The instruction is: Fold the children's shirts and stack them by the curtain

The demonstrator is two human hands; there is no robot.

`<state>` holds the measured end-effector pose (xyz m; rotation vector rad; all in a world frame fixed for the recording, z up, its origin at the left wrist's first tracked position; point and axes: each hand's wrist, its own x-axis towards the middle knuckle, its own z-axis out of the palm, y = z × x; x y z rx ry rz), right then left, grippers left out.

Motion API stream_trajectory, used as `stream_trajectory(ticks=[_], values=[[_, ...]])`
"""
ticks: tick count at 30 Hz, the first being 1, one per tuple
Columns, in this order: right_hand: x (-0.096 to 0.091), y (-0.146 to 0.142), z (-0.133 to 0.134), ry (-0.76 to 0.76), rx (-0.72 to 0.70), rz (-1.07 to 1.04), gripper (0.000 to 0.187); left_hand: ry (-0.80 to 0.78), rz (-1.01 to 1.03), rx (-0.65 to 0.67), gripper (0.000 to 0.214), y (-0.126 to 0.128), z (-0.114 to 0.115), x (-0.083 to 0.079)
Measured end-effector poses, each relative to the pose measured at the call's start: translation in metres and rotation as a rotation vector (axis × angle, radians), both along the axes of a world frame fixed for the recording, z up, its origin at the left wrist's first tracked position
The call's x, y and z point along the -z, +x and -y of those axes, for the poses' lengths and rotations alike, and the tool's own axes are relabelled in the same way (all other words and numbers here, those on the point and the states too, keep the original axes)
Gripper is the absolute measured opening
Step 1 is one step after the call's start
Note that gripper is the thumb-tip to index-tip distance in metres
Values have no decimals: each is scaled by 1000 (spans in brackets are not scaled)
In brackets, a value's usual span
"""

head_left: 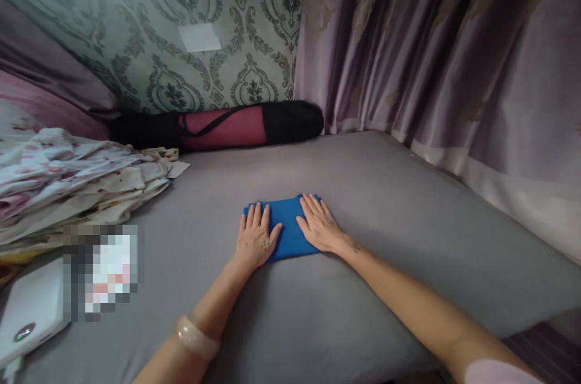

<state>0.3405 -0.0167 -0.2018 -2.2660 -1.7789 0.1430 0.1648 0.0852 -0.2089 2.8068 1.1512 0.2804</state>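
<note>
A folded blue cloth [287,232] lies flat on the grey bed sheet [363,190]. My left hand [257,235] rests palm down on its left side, fingers stretched away from me, thumb pointing inward. On the right side of the cloth, my right hand [320,223] is also laid flat with its fingers extended. Between the two thumbs the blue surface shows bare. Both palms hide parts of the cloth's left and right edges. A pale bangle [197,337] circles my left forearm.
Rumpled patterned fabric [77,178] is heaped at the left. Near me on that side lie a white power bank [34,299] with a plugged cable and a pixelated object [109,269]. A black and maroon long bag [222,126] lies against the wall. Purple curtains [436,57] hang along the right.
</note>
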Motion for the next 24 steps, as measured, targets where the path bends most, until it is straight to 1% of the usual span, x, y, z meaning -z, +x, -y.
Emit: stream_trajectory(ticks=[2, 5, 7, 9, 11, 14, 16, 18, 20, 22, 24], values=[[-5, 1, 4, -26, -9, -38, 67, -28, 3, 0, 66, -2, -1, -4], [-9, -1, 15, 35, 1, -11, 68, 29, 74, -9, 66, -10, 0, -8], [-5, -3, 22, 73, -38, 28, 67, 54, 84, 15, 66, -16, 1, -7], [0, -4, 27, 59, -78, 38, 66, 12, 35, 44, 67, -20, 2, -3], [2, -5, 27, 22, -80, 28, 66, -38, -16, 40, 68, -21, 3, -2], [-11, -12, 28, 7, -95, 25, 63, -43, -31, 21, 66, -21, 6, -7], [-23, -23, 32, 34, -186, 20, 59, -39, 0, 32, 62, -19, 7, -13], [-32, -38, 39, 39, -354, -21, 56, -80, 49, 27, 58, -19, 5, -19], [-35, -51, 46, -8, -506, -93, 55, -160, 87, -22, 56, -19, 0, -22], [-35, -59, 51, -70, -571, -151, 55, -222, 97, -76, 56, -19, -6, -23], [-35, -60, 52, -116, -576, -181, 55, -236, 89, -82, 56, -20, -9, -23]])
